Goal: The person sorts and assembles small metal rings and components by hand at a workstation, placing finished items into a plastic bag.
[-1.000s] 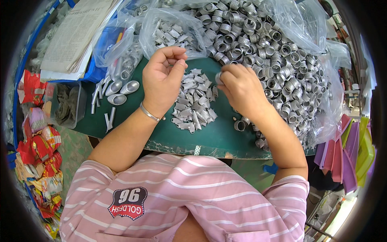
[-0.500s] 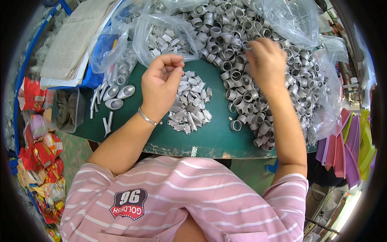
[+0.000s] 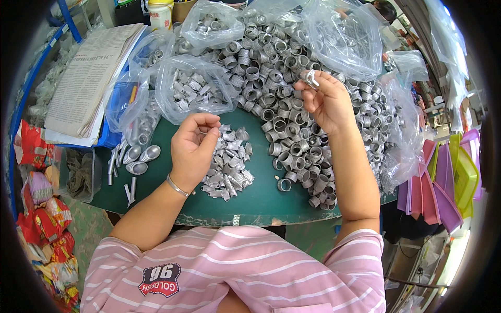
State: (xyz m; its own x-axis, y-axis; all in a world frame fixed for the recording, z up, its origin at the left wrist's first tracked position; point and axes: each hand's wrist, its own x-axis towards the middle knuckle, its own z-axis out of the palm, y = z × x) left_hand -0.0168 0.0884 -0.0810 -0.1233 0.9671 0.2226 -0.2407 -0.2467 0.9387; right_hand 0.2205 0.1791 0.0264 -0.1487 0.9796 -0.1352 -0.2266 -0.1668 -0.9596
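Note:
My right hand [image 3: 331,107] is raised over a heap of grey ribbed metal rings [image 3: 284,128], pinching a small shiny metal ring [image 3: 311,79] between thumb and fingers. Over the left edge of a smaller pile of curved ribbed metal pieces [image 3: 229,175], my left hand [image 3: 190,151] has its fingers curled in toward the thumb. Whatever may be inside that hand is hidden. Behind the small pile, a clear plastic bag [image 3: 166,107] holds more of the curved pieces. Several oval ribbed metal parts [image 3: 136,168] and short metal tubes [image 3: 132,190] lie left of my left hand.
The green tabletop [image 3: 261,206] carries all of this. At the left are a stack of printed papers [image 3: 83,78], a blue tray [image 3: 109,136] and a clear box with dark cloth [image 3: 81,177]. Clear plastic sheeting [image 3: 342,39] borders the ring heap. Coloured plastic holders [image 3: 443,182] hang at the right.
My right hand has lifted and turned up from the ring heap, now showing a metal ring in its fingers. My left hand stays curled beside the small pile. The view has tilted farther up.

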